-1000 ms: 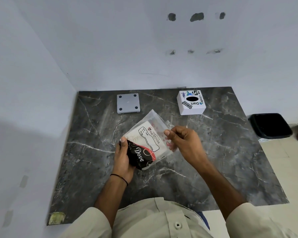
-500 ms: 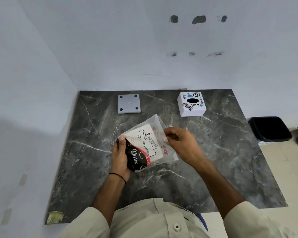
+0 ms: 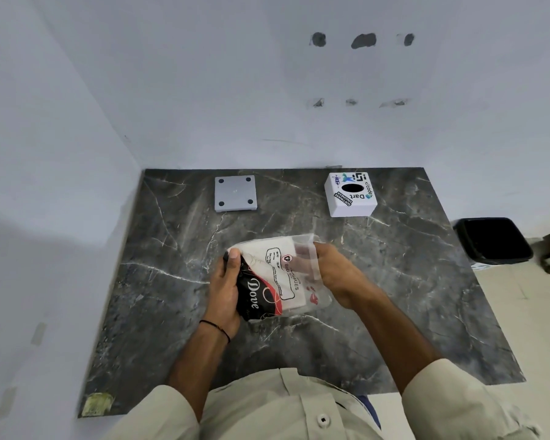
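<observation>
left hand (image 3: 224,290) grips Dove tissue pack (image 3: 277,277) at its 9 o'clock edge as anchor, over mid-surface (image 3: 410,312); right hand (image 3: 337,274) pinches clear flap at 3 o'clock, probably to open it. Farther: grey plate (image 3: 235,193) 11 o'clock, white box (image 3: 351,195) 1 o'clock

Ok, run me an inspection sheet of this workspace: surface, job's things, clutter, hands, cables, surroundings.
Surface: dark veined marble tabletop.
Job's things: clear-wrapped tissue pack with Dove print, held in both hands.
Clutter: grey square plate with four dark dots; white stickered box with oval hole.
Hands: left hand grips pack's left end; right hand pinches its clear flap.
Cables: nothing seen.
Surroundings: pale chipped walls; black bin on floor, right.
</observation>
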